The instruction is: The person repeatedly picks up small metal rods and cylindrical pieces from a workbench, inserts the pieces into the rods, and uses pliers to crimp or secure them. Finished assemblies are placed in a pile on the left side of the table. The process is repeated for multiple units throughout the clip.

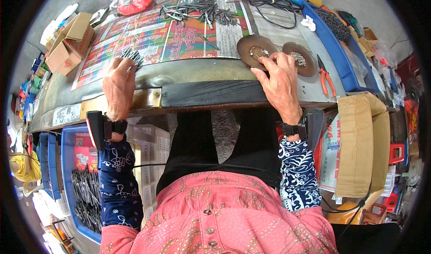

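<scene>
My left hand [118, 85] is closed around a bundle of thin dark rods [131, 54], whose ends stick out beyond the fingers over the table's left part. On the right, my right hand [282, 85] reaches to a round brown dish [245, 43] holding small brass-coloured pieces [257, 53]. Its thumb and forefinger come together at the dish's edge, and whatever is between them is too small to make out. Partly behind that hand stands a second brown dish [310, 69] with small pale metal pieces [297, 59]. Orange-handled pliers [329, 84] lie to its right.
Dark rod-like pieces [208, 12] are heaped on colourful printed sheets [148, 38] at the back. A cardboard box [69, 45] stands left, a long blue tray [354, 65] right. Below the table's wooden front edge [211, 93], a blue bin [69, 164] holds many black rods.
</scene>
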A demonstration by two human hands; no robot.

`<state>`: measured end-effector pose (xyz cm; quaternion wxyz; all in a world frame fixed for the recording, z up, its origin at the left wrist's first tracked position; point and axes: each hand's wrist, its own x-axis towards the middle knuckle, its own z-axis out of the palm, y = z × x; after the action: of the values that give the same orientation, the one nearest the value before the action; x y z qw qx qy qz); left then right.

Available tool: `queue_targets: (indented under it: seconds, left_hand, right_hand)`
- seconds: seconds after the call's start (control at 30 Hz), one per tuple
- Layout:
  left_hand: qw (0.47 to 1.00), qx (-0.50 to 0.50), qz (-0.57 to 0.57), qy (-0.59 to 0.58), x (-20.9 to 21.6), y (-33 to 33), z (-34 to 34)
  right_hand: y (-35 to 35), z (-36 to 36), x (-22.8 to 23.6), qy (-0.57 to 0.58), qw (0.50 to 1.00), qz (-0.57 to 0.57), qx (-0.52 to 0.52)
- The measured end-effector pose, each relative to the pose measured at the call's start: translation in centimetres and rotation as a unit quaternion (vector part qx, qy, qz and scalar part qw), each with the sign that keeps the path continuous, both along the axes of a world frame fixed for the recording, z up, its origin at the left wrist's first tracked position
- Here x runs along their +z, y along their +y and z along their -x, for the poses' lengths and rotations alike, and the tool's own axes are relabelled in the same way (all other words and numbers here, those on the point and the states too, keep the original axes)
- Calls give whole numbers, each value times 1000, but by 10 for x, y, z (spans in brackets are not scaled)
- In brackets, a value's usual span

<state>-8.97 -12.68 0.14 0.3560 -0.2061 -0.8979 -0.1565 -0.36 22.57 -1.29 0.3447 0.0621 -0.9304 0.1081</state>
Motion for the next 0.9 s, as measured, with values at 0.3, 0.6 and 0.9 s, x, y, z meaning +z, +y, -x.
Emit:
queue_targets:
  seconds: [0.3, 0.6, 0.9]
  left_hand:
    - [993, -95, 9, -76, 19, 55, 7]
    - [986, -156, 46, -27, 33, 102, 54]
    - [984, -105, 99, -105, 3, 140, 78]
  right_hand:
    - [-2, 4, 10, -32, 999, -39, -2]
    - [-5, 1, 7, -31, 999, 19, 16]
    - [-4, -1, 2, 7, 998, 51, 25]
